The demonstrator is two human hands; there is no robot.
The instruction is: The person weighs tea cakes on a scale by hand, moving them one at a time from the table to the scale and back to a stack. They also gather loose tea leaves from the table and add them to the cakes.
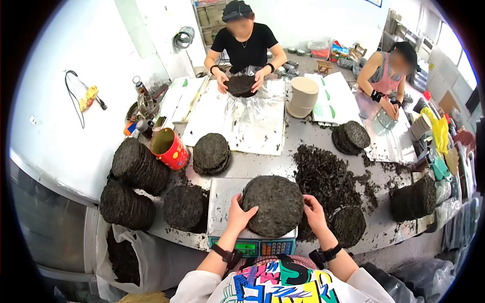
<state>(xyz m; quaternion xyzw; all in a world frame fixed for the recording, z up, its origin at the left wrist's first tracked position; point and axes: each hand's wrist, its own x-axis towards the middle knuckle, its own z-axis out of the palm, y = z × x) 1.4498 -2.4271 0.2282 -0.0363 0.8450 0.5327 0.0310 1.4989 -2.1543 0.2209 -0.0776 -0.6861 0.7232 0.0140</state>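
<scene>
Between my two hands is a stack of dark, rough-surfaced round cakes (273, 206) of pressed leafy material, tilted so its round face points up at me. My left hand (239, 216) grips its left edge, thumb laid on the face. At the opposite edge, the fingers of my right hand (314, 211) curl against the side. Directly beneath is a digital scale (220, 189), its metal plate partly covered by the stack. A green lit display (246, 247) and a keypad (276, 247) show at its front.
Loose dark flakes (326, 174) lie heaped right of the scale. More cake stacks stand left (184, 207) and right (413, 199), near a red tin (172, 150). Across the table, one person (246, 43) holds a dark cake; another (386, 73) handles a clear bag. An open white sack (146, 252) stands lower left.
</scene>
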